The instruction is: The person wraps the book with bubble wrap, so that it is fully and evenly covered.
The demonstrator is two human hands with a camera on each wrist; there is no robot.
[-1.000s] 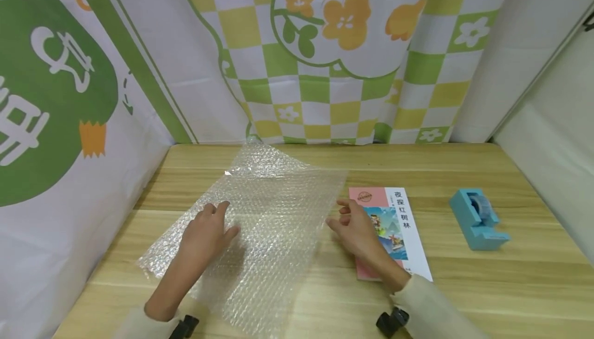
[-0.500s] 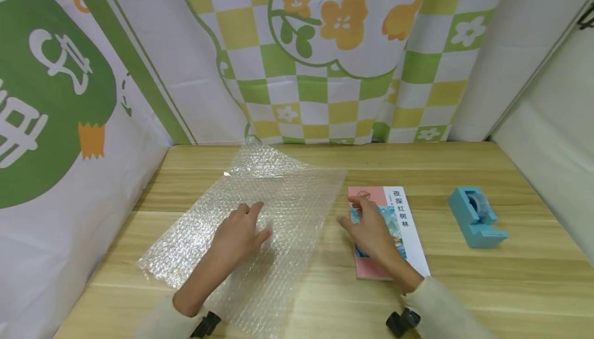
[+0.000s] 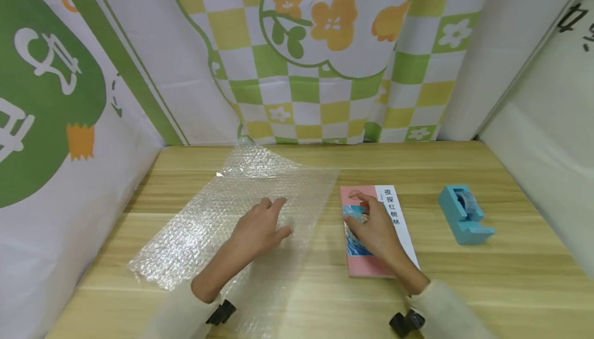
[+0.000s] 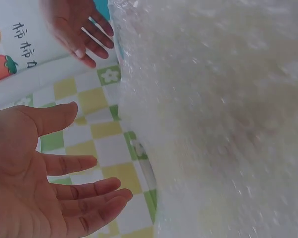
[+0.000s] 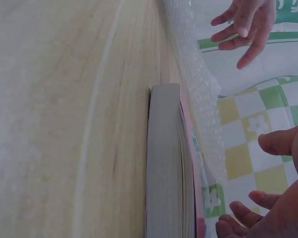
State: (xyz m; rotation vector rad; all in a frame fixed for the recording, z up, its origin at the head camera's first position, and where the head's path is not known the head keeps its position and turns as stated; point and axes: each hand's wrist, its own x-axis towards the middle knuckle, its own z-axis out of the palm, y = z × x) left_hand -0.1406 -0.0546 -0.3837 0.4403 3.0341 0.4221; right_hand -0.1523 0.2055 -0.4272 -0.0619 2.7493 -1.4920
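Note:
A clear sheet of bubble wrap (image 3: 204, 225) lies spread on the wooden table, left of centre. Over its right part hovers my left hand (image 3: 257, 228), fingers loosely extended and holding nothing; the left wrist view shows the palm (image 4: 25, 178) beside the wrap. A paperback book (image 3: 359, 265) with a pink, white and blue cover lies flat to the right of the wrap. Above the book is my right hand (image 3: 376, 225), thumb and fingers apart. In the right wrist view the book's page edge (image 5: 164, 163) shows, with the right hand (image 5: 283, 198) apart from it.
A blue tape dispenser (image 3: 464, 215) with a roll of clear tape stands on the table (image 3: 520, 277) right of the book. A checkered curtain (image 3: 325, 97) hangs behind the table's back edge, and white printed cloth (image 3: 116, 164) runs along the left side.
My left hand has moved right across the bubble wrap. My right hand has shifted from the book's left edge to over its cover. The view has turned slightly right.

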